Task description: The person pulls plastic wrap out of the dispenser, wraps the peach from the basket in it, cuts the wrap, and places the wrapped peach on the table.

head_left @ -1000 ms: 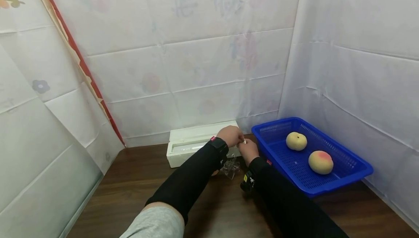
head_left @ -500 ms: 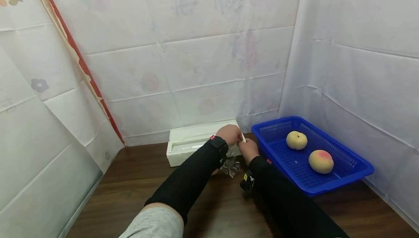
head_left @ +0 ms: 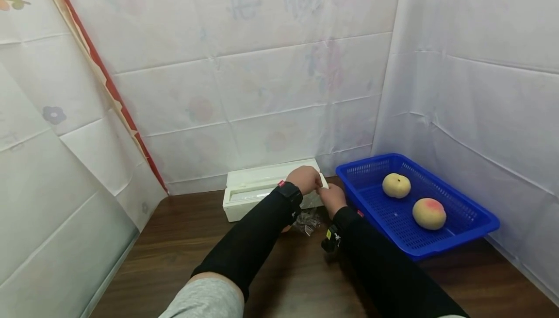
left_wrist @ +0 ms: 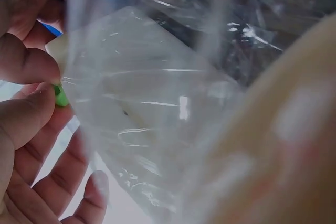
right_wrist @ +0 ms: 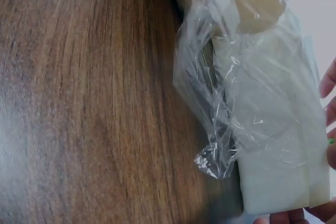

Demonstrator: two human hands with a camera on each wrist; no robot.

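Note:
In the head view my left hand (head_left: 303, 179) and right hand (head_left: 333, 198) meet in front of a long white foam-like box (head_left: 246, 207). Between their fingertips they pinch a small, flat white piece (head_left: 323, 181). The left wrist view shows a small bright green bit (left_wrist: 61, 97) between the thumb and fingertips; I cannot tell whether it belongs to that white piece. Clear plastic film (right_wrist: 218, 156) lies crumpled below the hands and drapes over a peach (right_wrist: 257, 9). That peach is mostly hidden behind my left arm in the head view.
On the right stands a blue perforated basket (head_left: 393, 235) holding a pale yellow peach (head_left: 396, 186) and a pink-topped peach (head_left: 429, 213). The box sits against the back wall sheet on a dark wooden table (head_left: 174, 259). White sheets enclose the left and right sides.
The white piece between my fingertips shows as a wider strip than before, when only a sliver was visible. Both hands stay nearly in place, and the basket and box have not moved.

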